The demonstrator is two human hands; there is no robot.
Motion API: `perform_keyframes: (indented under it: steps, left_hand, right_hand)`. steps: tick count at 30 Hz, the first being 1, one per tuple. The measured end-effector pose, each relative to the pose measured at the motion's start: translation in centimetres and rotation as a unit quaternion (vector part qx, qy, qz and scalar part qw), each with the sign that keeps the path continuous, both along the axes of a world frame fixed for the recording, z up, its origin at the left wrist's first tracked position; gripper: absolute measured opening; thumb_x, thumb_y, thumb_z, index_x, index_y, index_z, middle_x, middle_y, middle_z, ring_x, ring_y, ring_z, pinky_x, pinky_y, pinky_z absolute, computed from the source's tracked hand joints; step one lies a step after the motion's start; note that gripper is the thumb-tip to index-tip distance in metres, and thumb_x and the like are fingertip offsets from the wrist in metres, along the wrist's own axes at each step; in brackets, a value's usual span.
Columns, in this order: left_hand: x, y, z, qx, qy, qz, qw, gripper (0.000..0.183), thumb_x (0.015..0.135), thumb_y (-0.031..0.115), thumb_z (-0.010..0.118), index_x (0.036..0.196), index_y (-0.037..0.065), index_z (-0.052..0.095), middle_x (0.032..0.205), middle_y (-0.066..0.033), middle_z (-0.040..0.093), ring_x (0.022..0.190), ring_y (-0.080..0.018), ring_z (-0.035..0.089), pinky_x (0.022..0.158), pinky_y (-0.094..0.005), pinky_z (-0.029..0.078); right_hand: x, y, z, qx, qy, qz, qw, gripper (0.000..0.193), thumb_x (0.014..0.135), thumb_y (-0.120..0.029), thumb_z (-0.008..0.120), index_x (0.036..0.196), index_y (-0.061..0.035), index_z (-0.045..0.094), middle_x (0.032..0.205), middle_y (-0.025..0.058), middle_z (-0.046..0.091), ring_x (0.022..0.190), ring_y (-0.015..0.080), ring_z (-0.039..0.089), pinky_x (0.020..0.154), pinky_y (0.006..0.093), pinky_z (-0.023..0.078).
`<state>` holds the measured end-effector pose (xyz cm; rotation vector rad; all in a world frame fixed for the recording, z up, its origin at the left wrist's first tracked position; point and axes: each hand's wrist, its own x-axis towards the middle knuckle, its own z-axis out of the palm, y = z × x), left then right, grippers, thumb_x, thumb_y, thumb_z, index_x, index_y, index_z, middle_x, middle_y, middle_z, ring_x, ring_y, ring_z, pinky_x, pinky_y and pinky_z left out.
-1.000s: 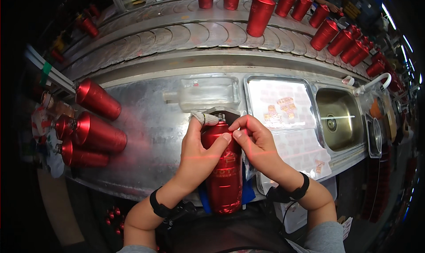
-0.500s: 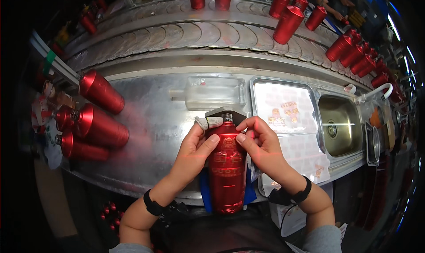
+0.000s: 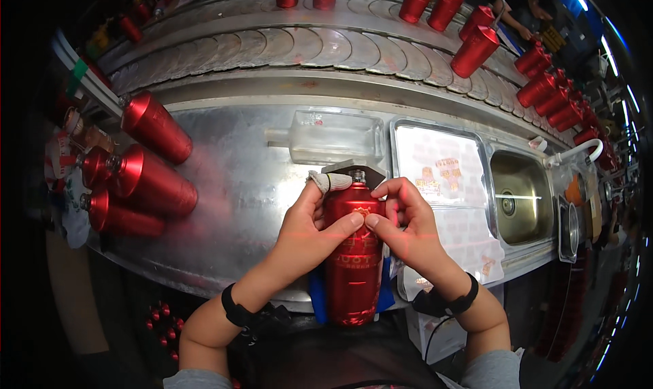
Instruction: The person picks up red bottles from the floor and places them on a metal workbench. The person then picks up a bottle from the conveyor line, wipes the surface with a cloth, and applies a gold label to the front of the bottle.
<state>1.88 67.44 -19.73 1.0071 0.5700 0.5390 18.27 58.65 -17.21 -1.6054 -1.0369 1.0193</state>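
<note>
A glossy red bottle [image 3: 354,290] with gold print and a bare threaded neck lies tilted before me, its base toward my body. My left hand [image 3: 306,229] grips its left shoulder, with a whitish cover on the index finger. My right hand [image 3: 411,229] curls at the right shoulder. Both thumbs press close together on the bottle's front, just below a small gold emblem [image 3: 360,212]. A dark angular support [image 3: 350,166] shows behind the neck, and blue cloth [image 3: 318,297] beneath the body.
Several red bottles [image 3: 153,188] lie at the left on the metal bench [image 3: 231,157]. Beyond my hands is a clear box [image 3: 337,137]. Rightward are a tray of printed labels [image 3: 439,164] and a sink [image 3: 520,198]. A conveyor [image 3: 320,47] carries bottles; someone's arm [image 3: 520,27] is far right.
My left thumb has slid right across the bottle to meet the right thumb. On the conveyor, the near-lane bottle has moved right and the far-lane bottles left. The view has shifted slightly.
</note>
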Motion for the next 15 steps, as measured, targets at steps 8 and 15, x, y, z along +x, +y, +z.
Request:
perform_keyframes:
  steps: [8,15]
  left_hand:
    - [0.5,0.0,-0.5,0.040,0.027,0.005,0.999,0.044,0.091,0.009,0.067,0.130,0.003,0.047,0.126,-0.0114,0.057,0.115,-0.0161,0.057,0.100,-0.0312,0.046]
    - [-1.6,-1.1,-1.0,-0.077,-0.004,0.017,0.997,0.053,0.095,0.011,0.062,0.141,0.004,0.038,0.138,-0.0125,0.048,0.127,-0.0196,0.049,0.106,-0.0333,0.041]
  right_hand:
    - [0.4,-0.4,-0.3,0.001,-0.013,0.009,1.000,0.029,0.084,-0.007,0.070,0.109,-0.0051,0.055,0.068,-0.0057,0.038,0.059,0.0002,0.037,0.054,0.0177,0.034]
    - [-0.2,-2.4,-0.4,-0.027,0.105,-0.060,0.992,0.044,0.084,-0.007,0.071,0.123,-0.0056,0.052,0.078,-0.0058,0.042,0.057,-0.0025,0.036,0.053,0.0141,0.033]
